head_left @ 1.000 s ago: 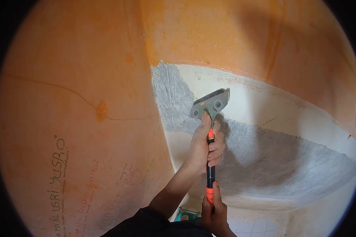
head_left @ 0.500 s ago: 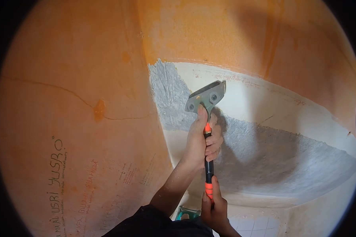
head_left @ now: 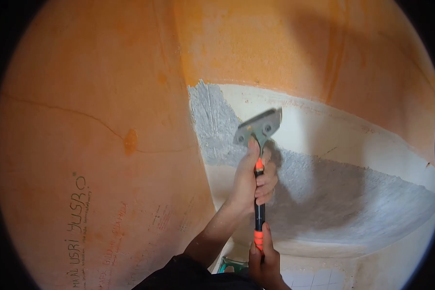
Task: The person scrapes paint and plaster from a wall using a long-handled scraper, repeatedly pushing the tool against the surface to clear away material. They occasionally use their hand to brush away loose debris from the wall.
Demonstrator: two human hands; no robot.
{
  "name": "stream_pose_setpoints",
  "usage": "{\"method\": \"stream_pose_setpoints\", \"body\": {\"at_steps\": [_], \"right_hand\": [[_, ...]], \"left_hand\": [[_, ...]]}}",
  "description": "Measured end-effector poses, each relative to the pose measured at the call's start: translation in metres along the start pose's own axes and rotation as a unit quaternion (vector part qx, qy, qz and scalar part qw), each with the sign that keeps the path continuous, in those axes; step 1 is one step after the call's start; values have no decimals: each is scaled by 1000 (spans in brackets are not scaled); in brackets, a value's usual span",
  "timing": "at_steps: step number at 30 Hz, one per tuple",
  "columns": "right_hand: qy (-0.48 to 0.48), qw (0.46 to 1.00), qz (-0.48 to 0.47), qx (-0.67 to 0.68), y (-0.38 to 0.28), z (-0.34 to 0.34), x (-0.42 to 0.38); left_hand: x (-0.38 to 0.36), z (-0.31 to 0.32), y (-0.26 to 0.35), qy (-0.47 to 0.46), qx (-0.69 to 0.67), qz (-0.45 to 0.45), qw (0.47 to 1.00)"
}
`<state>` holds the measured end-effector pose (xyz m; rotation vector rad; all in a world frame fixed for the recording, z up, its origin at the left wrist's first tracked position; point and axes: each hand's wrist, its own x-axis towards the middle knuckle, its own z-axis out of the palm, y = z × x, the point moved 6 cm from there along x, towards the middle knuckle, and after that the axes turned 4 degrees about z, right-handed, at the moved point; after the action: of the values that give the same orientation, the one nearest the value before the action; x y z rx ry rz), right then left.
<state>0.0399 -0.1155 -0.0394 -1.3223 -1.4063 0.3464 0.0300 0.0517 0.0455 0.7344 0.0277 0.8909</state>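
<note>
A long-handled wall scraper (head_left: 260, 212) with a grey-green blade head and an orange-and-black handle is held in both my hands. My left hand (head_left: 256, 176) wraps the handle just below the head, its thumb pressed up at the head's neck. Lower down, my right hand (head_left: 264, 261) closes round the handle's orange end, one finger laid along the shaft. The scraper head overlaps the border between a white painted band (head_left: 304, 123) and the rough grey scraped wall (head_left: 319, 193).
Orange painted wall (head_left: 106, 87) with a crack and handwriting (head_left: 75, 232) lies on the left. More orange paint (head_left: 256, 43) covers the area above the white band. A green object (head_left: 229, 266) and white tiles (head_left: 314, 279) show below. Shadows fall across the wall.
The whole view has shifted slightly, so wall, scraper and hands all appear a little lower and further right. Both hands keep their hold, and the scraped area looks the same.
</note>
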Motion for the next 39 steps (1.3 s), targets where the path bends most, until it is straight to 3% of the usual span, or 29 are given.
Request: {"method": "stream_pose_setpoints", "body": {"at_steps": [21, 24, 27, 31, 36, 39], "right_hand": [[-6, 997, -21, -74, -9, -5, 12], [-18, 1000, -11, -3, -9, -3, 28], [-19, 998, 7, -63, -4, -3, 14], [-24, 999, -42, -24, -15, -3, 27], [-23, 999, -29, -9, -20, -3, 34], [-31, 999, -30, -5, -23, -7, 29]], "left_hand": [[1, -1, 4, 16, 8, -25, 1000], [12, 10, 20, -25, 0, 13, 1000], [1, 4, 6, -6, -11, -23, 1000], [11, 14, 23, -22, -13, 1, 1000], [8, 7, 19, -15, -8, -13, 1000], [12, 16, 29, -54, -21, 29, 998]]}}
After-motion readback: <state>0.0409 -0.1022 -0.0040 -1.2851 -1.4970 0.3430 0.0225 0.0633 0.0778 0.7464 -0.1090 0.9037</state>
